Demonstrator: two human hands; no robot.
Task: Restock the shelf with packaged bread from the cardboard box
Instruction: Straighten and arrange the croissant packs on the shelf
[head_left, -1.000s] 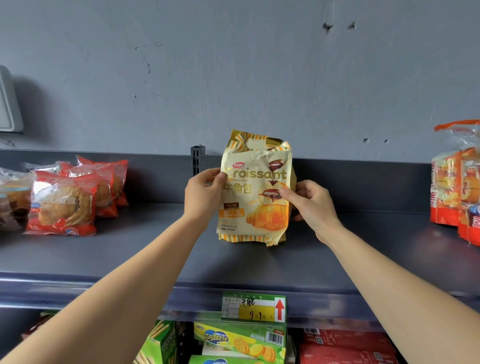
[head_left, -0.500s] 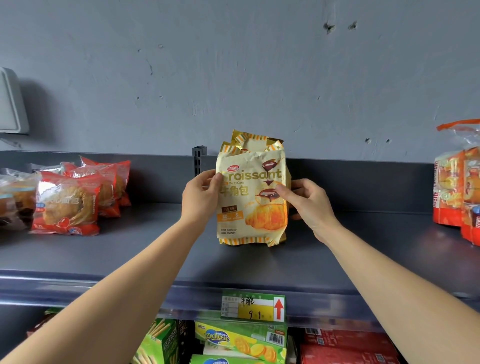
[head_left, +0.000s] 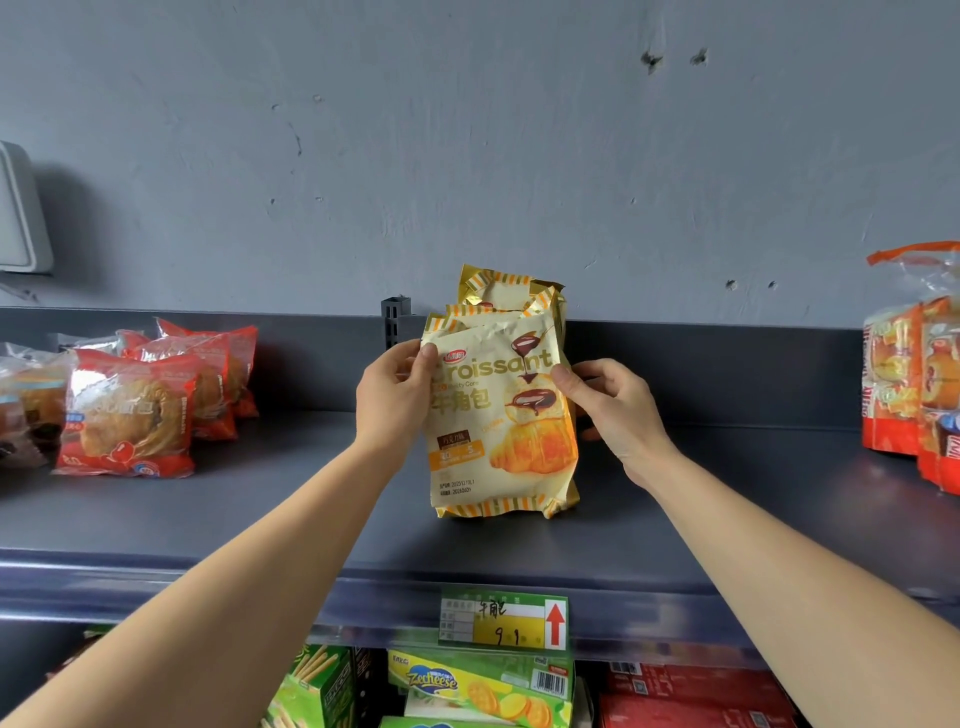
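Observation:
A cream and gold croissant bag (head_left: 498, 431) stands upright on the dark grey shelf (head_left: 291, 525), its bottom edge on the shelf surface. More croissant bags (head_left: 511, 291) stand right behind it, with only their tops showing. My left hand (head_left: 392, 397) pinches the front bag's upper left edge. My right hand (head_left: 610, 408) grips its upper right edge. The cardboard box is out of view.
Red packaged breads (head_left: 130, 410) lie on the shelf at the left. Orange bread bags (head_left: 914, 374) stand at the far right. A green price tag (head_left: 504, 618) hangs on the shelf's front lip. Green biscuit boxes (head_left: 478, 686) and red boxes (head_left: 691, 696) fill the shelf below.
The front croissant bag has shifted slightly left and lower against the bags behind, whose tops now show more. Both hands stay on its upper edges.

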